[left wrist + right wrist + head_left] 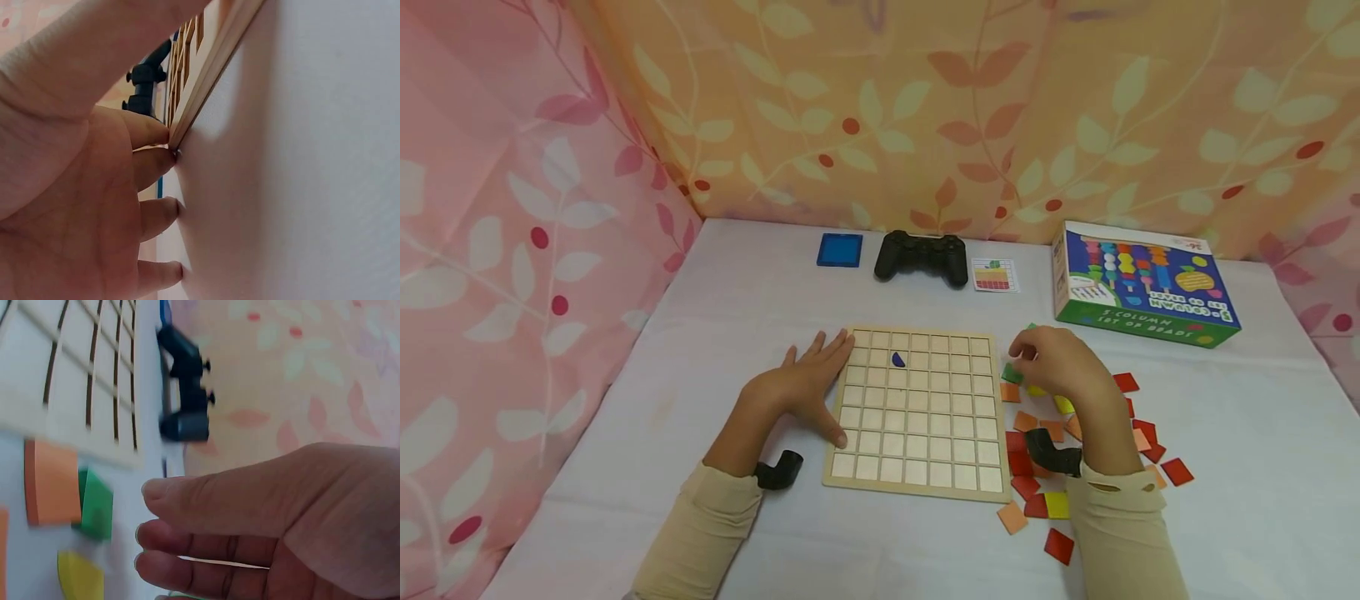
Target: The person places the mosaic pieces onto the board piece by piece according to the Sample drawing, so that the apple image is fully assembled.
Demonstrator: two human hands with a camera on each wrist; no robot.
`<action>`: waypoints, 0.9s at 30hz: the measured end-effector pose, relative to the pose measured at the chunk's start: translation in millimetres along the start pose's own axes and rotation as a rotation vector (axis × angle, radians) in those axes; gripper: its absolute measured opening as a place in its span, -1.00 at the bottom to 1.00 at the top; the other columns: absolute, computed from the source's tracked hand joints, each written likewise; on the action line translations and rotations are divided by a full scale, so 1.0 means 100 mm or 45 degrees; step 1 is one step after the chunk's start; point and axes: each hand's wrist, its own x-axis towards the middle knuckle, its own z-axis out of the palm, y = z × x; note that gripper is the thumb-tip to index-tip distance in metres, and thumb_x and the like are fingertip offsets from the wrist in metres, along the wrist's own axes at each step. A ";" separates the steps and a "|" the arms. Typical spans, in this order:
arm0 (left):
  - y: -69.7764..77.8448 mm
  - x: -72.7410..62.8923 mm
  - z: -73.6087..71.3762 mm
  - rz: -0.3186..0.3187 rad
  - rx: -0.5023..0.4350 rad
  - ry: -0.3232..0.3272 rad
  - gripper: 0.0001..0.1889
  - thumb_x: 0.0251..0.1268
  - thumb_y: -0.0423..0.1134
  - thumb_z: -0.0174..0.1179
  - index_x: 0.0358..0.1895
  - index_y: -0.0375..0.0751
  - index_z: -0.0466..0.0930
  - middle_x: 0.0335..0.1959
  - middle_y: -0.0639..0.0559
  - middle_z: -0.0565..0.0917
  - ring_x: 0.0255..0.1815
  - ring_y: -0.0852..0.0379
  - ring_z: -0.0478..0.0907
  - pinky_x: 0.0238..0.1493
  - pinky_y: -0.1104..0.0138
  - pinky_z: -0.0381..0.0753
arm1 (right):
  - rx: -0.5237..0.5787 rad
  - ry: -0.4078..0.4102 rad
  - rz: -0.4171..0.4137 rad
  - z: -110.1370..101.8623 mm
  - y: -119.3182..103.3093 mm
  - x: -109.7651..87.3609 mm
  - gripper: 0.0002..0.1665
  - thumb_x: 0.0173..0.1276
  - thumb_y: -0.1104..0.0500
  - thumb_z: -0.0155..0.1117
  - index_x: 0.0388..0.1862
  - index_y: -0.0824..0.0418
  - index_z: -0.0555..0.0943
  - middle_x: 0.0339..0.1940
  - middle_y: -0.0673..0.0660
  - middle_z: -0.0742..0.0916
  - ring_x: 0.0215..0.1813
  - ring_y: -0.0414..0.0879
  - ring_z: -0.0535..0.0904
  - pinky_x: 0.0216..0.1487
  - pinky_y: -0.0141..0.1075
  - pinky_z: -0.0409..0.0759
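Observation:
A square wooden grid board [917,400] lies on the white table, with a small dark blue piece [898,359] in one of its upper cells. Along the board's left edge rests my left hand [801,387], fingers spread and thumb at the lower rim; its fingertips [164,212] show beside the frame. Over the coloured tiles at the board's right hovers my right hand [1056,358], fingers loosely bent. Nothing shows between its thumb [187,494] and fingers. Close to them are a green tile [97,503], an orange tile [53,481] and a yellow tile [81,578].
Several red tiles [1060,546], orange and yellow ones lie scattered right of the board, partly under my right forearm. Behind the board are a blue square case [839,250], a black game controller [921,257], a small picture card [996,275] and a bead-set box [1150,283].

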 end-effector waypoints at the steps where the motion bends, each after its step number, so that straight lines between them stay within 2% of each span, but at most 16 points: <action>1: 0.00 0.00 0.00 0.002 0.000 0.000 0.58 -0.39 0.23 0.67 0.64 -0.11 -0.35 0.65 -0.01 -0.34 0.61 -0.13 -0.48 0.48 -0.22 -0.38 | 0.015 -0.007 0.038 -0.02 0.05 0.00 -0.73 0.37 0.24 0.29 -0.02 0.37 0.69 -0.26 0.22 0.67 -0.27 0.08 0.54 -0.32 -0.13 0.59; 4: -0.01 0.01 0.00 0.007 -0.010 0.006 0.58 -0.39 0.23 0.67 0.64 -0.12 -0.34 0.65 -0.02 -0.33 0.61 -0.13 -0.48 0.48 -0.22 -0.38 | 0.056 0.035 0.160 -0.05 0.19 -0.02 -0.64 0.38 0.24 0.24 0.10 0.38 0.63 -0.17 0.30 0.64 -0.22 0.15 0.53 -0.32 -0.13 0.61; 7: 0.00 0.00 -0.01 0.008 -0.016 0.009 0.58 -0.40 0.23 0.68 0.64 -0.13 -0.34 0.65 -0.03 -0.33 0.61 -0.14 -0.48 0.48 -0.22 -0.38 | 0.097 0.109 0.265 -0.06 0.33 -0.01 -0.49 0.36 0.25 0.24 0.26 0.43 0.52 -0.01 0.42 0.57 -0.07 0.28 0.51 -0.15 0.04 0.66; 11: 0.02 -0.02 -0.01 -0.004 -0.014 0.010 0.58 -0.41 0.23 0.68 0.64 -0.13 -0.33 0.65 -0.03 -0.32 0.61 -0.14 -0.48 0.48 -0.22 -0.38 | 0.139 0.139 0.318 -0.02 0.47 0.04 -0.29 0.36 0.20 0.29 0.40 0.50 0.35 0.12 0.50 0.44 0.07 0.37 0.43 0.05 0.20 0.60; 13: 0.02 -0.02 -0.01 -0.009 -0.011 0.006 0.58 -0.40 0.23 0.68 0.64 -0.13 -0.33 0.65 -0.03 -0.32 0.61 -0.13 -0.48 0.48 -0.21 -0.39 | 0.144 0.137 0.321 -0.01 0.49 0.05 -0.28 0.39 0.19 0.27 0.42 0.51 0.32 0.13 0.51 0.42 0.08 0.38 0.41 0.07 0.21 0.58; 17: 0.01 -0.01 0.00 -0.005 -0.015 0.008 0.59 -0.41 0.24 0.67 0.64 -0.12 -0.34 0.65 -0.03 -0.33 0.61 -0.13 -0.48 0.48 -0.21 -0.40 | 0.135 0.154 0.356 -0.07 0.53 -0.03 -0.44 0.47 0.19 0.18 0.34 0.48 0.43 0.13 0.51 0.47 0.08 0.38 0.43 0.10 0.24 0.54; 20: 0.00 0.00 0.00 -0.001 -0.015 0.010 0.59 -0.42 0.24 0.67 0.64 -0.12 -0.34 0.65 -0.03 -0.33 0.61 -0.13 -0.49 0.48 -0.22 -0.40 | 0.138 0.141 0.416 -0.15 0.57 -0.12 -0.55 0.50 0.16 0.16 0.20 0.46 0.53 0.04 0.47 0.56 0.01 0.34 0.46 -0.02 0.19 0.57; 23: 0.00 0.00 0.00 0.002 -0.005 0.008 0.59 -0.41 0.25 0.67 0.64 -0.12 -0.35 0.65 -0.03 -0.33 0.61 -0.13 -0.48 0.48 -0.22 -0.40 | 0.149 0.057 0.492 -0.18 0.60 -0.17 -0.48 0.45 0.03 0.26 0.13 0.45 0.56 -0.08 0.41 0.61 -0.08 0.27 0.48 -0.19 0.04 0.60; 27: 0.00 0.00 0.00 0.005 0.003 0.003 0.59 -0.41 0.25 0.67 0.64 -0.13 -0.34 0.65 -0.04 -0.33 0.61 -0.14 -0.48 0.47 -0.24 -0.39 | 0.153 -0.050 0.531 -0.16 0.60 -0.15 -0.41 0.33 -0.07 0.41 0.02 0.43 0.59 -0.21 0.33 0.65 -0.15 0.20 0.49 -0.26 -0.09 0.58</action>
